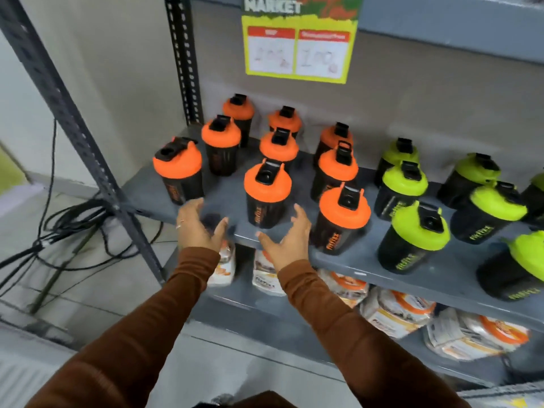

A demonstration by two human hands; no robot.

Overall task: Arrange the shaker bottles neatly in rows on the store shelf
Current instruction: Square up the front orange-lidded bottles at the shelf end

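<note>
Several black shaker bottles with orange lids stand in rough rows on the grey shelf [353, 260]; the front ones are at the left [178, 169], the middle [267, 189] and the right [343, 216]. Several black bottles with lime-green lids [419, 231] fill the shelf's right side. My left hand [197, 228] hovers open at the shelf's front edge, just below the front-left orange bottle. My right hand [287, 240] is open too, in front of the middle orange bottle and beside the right one. Neither hand holds anything.
A price sign [297, 48] hangs on the back panel above the bottles. Bagged goods [394, 310] lie on the lower shelf. The perforated steel upright [88, 148] stands at the left, with black cables [67, 231] on the floor beyond it.
</note>
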